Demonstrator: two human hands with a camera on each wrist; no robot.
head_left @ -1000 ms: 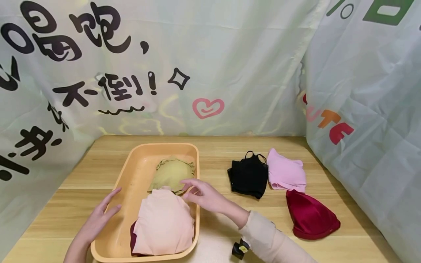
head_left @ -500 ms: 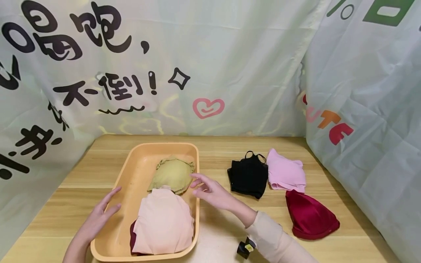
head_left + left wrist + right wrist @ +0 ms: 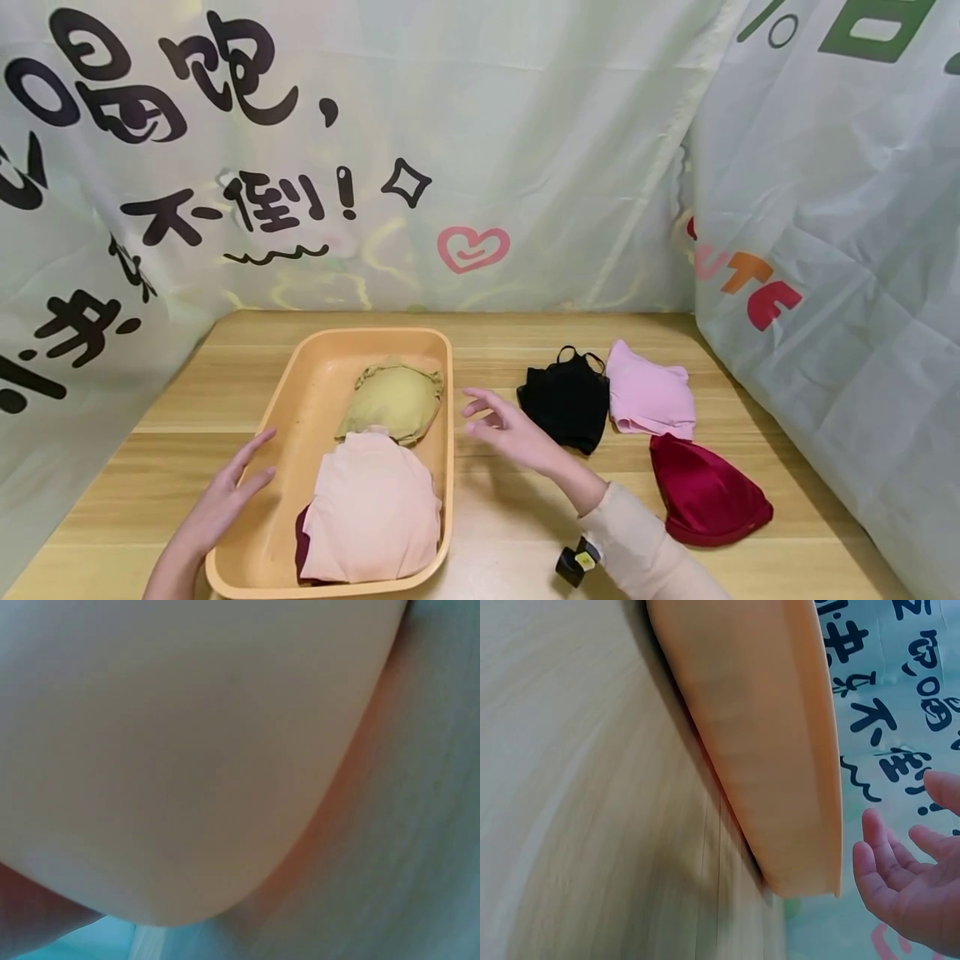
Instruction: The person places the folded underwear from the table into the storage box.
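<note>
An orange plastic tray [image 3: 300,367] stands on the table's left half. Inside it lie a folded olive bra [image 3: 393,402] toward the back and a pale pink folded garment [image 3: 378,508] in front, with a dark maroon edge [image 3: 302,546] showing under the pink one. My left hand [image 3: 221,500] is at the tray's left rim, fingers extended; contact is hard to tell. My right hand [image 3: 513,429] hovers just right of the tray, fingers loosely bent around nothing. In the right wrist view, that hand [image 3: 915,889] appears beside the tray's outer wall [image 3: 757,750].
On the right of the table [image 3: 540,533] lie a black strappy top-like garment [image 3: 566,400], a lilac folded garment [image 3: 651,390] and a wine-red satin bra [image 3: 705,492]. Printed cloth curtains [image 3: 570,150] hang behind and at the sides.
My right hand has moved right, from over the olive and pink garments to outside the tray, holding nothing. The left hand and the garments have stayed in place.
</note>
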